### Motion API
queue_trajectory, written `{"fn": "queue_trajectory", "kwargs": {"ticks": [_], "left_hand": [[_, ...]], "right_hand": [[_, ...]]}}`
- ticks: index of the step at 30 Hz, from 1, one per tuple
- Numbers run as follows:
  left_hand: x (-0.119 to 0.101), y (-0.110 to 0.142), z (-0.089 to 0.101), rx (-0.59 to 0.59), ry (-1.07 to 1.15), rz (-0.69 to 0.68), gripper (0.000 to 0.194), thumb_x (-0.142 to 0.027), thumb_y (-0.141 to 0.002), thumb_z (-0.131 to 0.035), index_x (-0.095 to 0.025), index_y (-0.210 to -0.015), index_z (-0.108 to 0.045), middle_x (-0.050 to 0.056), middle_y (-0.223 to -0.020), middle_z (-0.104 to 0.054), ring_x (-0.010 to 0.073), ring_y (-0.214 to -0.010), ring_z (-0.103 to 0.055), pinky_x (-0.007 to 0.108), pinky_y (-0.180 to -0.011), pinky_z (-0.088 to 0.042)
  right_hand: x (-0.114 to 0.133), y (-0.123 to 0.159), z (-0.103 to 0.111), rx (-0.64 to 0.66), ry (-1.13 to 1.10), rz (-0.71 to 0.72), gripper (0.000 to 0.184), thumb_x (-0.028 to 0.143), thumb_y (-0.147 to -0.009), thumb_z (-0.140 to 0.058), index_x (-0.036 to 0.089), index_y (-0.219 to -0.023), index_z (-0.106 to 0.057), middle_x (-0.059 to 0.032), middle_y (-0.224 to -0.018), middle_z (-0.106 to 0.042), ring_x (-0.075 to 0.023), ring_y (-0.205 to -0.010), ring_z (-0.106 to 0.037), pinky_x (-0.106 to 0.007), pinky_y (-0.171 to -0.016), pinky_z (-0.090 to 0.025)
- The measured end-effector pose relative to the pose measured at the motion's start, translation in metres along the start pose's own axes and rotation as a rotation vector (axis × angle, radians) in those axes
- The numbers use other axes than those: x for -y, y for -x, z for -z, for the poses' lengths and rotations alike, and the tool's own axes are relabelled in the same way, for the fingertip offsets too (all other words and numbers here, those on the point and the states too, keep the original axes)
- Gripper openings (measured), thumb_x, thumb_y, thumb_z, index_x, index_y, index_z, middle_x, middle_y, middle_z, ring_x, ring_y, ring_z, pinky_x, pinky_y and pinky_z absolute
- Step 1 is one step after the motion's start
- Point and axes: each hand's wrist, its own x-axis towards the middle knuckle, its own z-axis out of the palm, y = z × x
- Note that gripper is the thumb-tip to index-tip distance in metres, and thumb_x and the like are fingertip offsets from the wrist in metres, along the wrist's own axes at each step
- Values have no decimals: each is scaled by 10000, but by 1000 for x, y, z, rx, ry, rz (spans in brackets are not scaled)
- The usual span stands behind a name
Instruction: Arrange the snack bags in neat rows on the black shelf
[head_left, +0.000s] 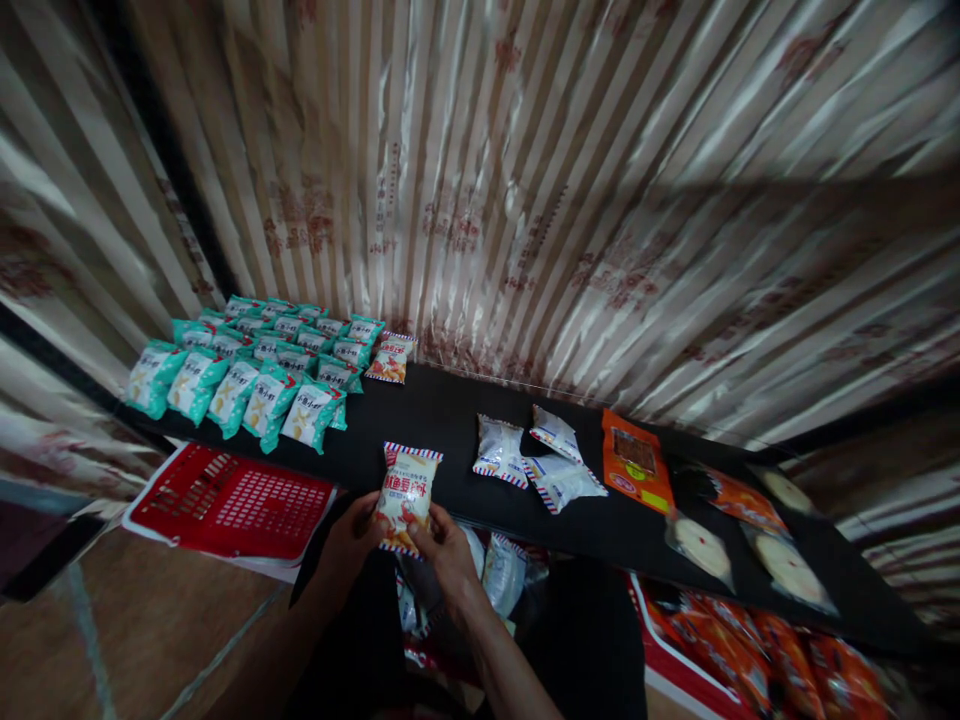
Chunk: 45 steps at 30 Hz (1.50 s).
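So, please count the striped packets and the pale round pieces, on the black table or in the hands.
Red-lettered striped packets: 2 (1 held)
Striped packets with whitish side showing: 3
Pale round pieces: 3
Total: 8

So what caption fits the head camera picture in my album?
Left hand and right hand hold a snack packet near teal bags on a black surface.

The left hand (356, 530) and right hand (445, 548) cover the lower corners of a snack bag (408, 482); fingers behind it are hidden. Both forearms (501, 635) leave by the bottom edge. A black table (444, 415) hides part of the red basket (259, 512) at left. Orange packets (787, 650) blur, lower right — the curtain (480, 120) lettering is too small to read.
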Motion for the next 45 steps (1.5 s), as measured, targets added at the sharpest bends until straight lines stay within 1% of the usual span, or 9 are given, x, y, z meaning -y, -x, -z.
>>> {"fn": "queue_trajectory", "kwargs": {"ticks": [6,9,13,19,24,31,35,39,45], "left_hand": [[6,-22,8,-41,-60,-94,473,-316,-653,-613,-131,-1087,-570,81,-1039,-673,248,-957,-624,374,-840,-495],[6,-34,12,-26,-98,-142,474,-310,-662,-602,-120,-1095,-567,91,-1036,-674,252,-961,-622,377,-837,-495],[2,-51,16,-39,-212,-183,453,-286,-676,-573,-137,-1103,-570,97,-1071,-662,246,-987,-613,370,-864,-478],[-7,-73,14,-161,-395,-246,412,-277,-716,-520,-134,-1099,-574,105,-1097,-641,230,-1022,-592,372,-914,-439],[-11,-93,12,-327,-627,-412,347,-267,-740,-498,-167,-1053,-611,89,-1037,-655,234,-980,-589,389,-895,-445],[-10,-119,12,-400,-842,-657,302,-203,-802,-436,-167,-1049,-606,98,-1011,-658,248,-967,-571,411,-860,-469],[-7,-130,9,-425,-898,-730,326,-195,-830,-405,-152,-1105,-574,113,-1091,-627,255,-1011,-557,431,-890,-456],[-5,-140,6,-433,-912,-756,368,-180,-840,-375,-120,-1169,-527,147,-1250,-522,263,-1125,-498,440,-932,-439],[-3,-155,1,-394,-905,-833,410,-133,-846,-332,-140,-1231,-474,135,-1294,-484,253,-1234,-402,463,-989,-398]], "right_hand": [[19,-7,-9,70,-14,-32,501,487,-595,-729,182,-978,-621,-63,-860,-703,-225,-821,-655,-374,-823,-478],[24,-18,-9,78,44,-27,516,505,-550,-751,173,-930,-640,-63,-801,-703,-245,-796,-657,-396,-802,-484],[22,-37,-11,54,78,-10,517,505,-525,-763,164,-889,-626,-49,-753,-701,-225,-722,-657,-389,-783,-484],[18,-70,-18,-28,163,79,477,516,-531,-740,168,-832,-612,-41,-715,-693,-216,-677,-640,-350,-690,-487],[18,-99,-23,-91,285,119,416,478,-569,-702,167,-831,-615,-39,-709,-682,-210,-666,-630,-330,-659,-480],[14,-131,-28,-134,363,156,340,436,-619,-648,175,-836,-634,-26,-690,-670,-185,-640,-611,-285,-610,-464],[16,-149,-29,-142,404,204,320,449,-616,-639,182,-792,-648,-24,-657,-666,-177,-599,-594,-263,-553,-438],[19,-167,-32,-170,462,212,319,447,-624,-620,180,-796,-650,-21,-632,-661,-165,-550,-576,-255,-516,-420],[32,-187,-39,-205,525,219,307,413,-646,-595,169,-823,-653,-30,-686,-676,-163,-573,-588,-256,-536,-431]]}}
